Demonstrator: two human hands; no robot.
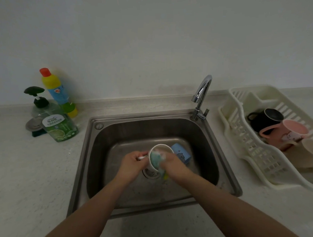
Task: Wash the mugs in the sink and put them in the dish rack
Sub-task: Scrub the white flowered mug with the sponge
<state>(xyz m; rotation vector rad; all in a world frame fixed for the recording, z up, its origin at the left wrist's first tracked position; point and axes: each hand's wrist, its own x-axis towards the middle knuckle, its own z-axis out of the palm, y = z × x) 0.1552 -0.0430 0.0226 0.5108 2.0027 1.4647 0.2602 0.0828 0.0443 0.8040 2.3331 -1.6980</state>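
Over the steel sink [211,155] my left hand [133,162] grips a white mug [153,153] by its handle, mouth tilted toward me. My right hand [173,165] holds a green sponge [157,158] pushed into the mug's mouth. A blue mug [182,152] lies on the sink floor just behind my right hand. The cream dish rack [240,139] on the right counter holds a black mug [265,120], a pink mug [286,133] and a beige mug [309,152].
A chrome faucet [201,95] rises at the sink's back right corner. The drain [151,174] sits under the mug. On the left counter stand a green soap pump bottle [59,125], a yellow and blue bottle [57,91] and a round strainer lid [34,124].
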